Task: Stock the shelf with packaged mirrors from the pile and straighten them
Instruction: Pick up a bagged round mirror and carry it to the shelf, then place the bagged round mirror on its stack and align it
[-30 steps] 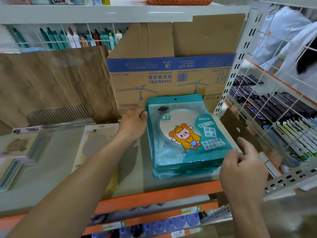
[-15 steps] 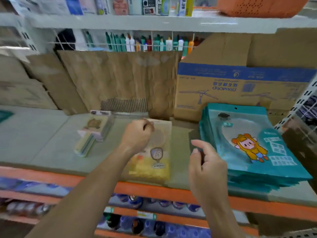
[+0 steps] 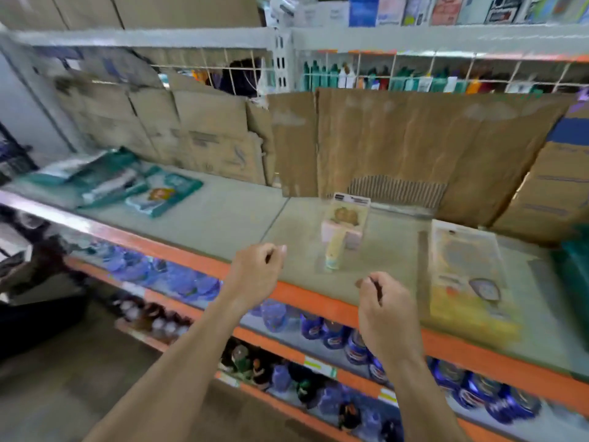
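A loose pile of teal packaged mirrors lies at the far left of the grey shelf. The neat teal stack shows only as a sliver at the right edge. My left hand hovers over the shelf's orange front edge, fingers loosely curled, holding nothing. My right hand hangs in front of that edge, also curled and holding nothing. Both hands are well to the right of the pile. The view is blurred.
A yellow flat package lies right of my right hand; a small pink and yellow stack sits behind it. Cardboard sheets line the shelf's back. Blue bottles fill the lower shelves.
My view has swung left, away from the neat teal stack, so the loose pile has come into sight. Both hands left the stack and moved left along the shelf's front edge.
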